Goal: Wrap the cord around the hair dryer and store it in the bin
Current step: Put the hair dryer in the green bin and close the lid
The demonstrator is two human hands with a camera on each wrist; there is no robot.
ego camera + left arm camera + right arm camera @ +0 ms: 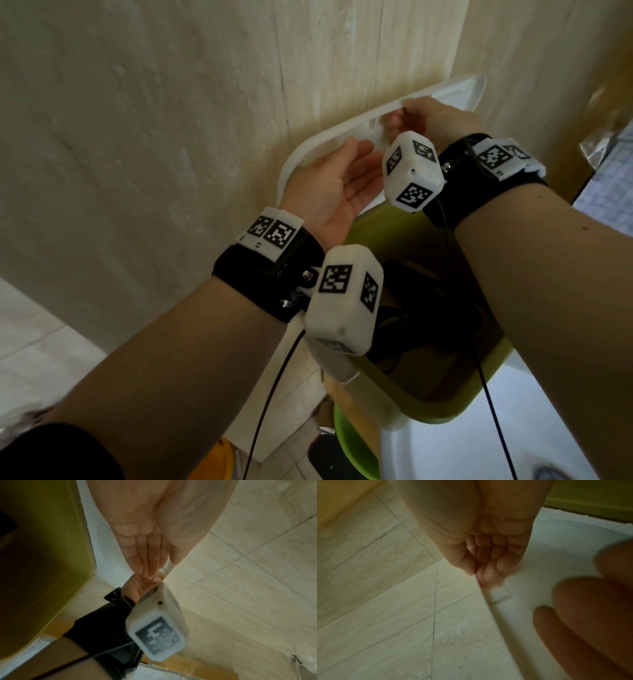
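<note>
Head view, wall: pale tiled wall (154,120) fills the upper left of the frame, right behind everything.
Bin: olive-green bin (445,401) sits at lower centre, its mouth uncovered, partly hidden by both forearms and the wrist cameras.
Lid: white lid (455,92) stands tilted up against the wall at upper centre, above the bin's far rim.
Bin contents: dark hair dryer (442,308) lies down inside the bin, mostly in shadow; a black cord (394,356) loops beside it, and whether it is wound round the dryer I cannot tell.
Left hand: left hand (337,181) at centre, palm up, fingers straight and together, laid flat against the underside of the lid and gripping nothing; the left wrist view shows the same flat fingers (147,553).
Right hand: right hand (431,118) at upper right of centre, fingers curled, pinching the lid's upper edge; in the right wrist view thumb and fingertips (482,578) meet on that thin white rim.
Green basin: bright green basin (352,442) peeks out at bottom centre, below the bin.
Yellow object: small yellow object (222,459) at the bottom edge, too cropped to identify.
</note>
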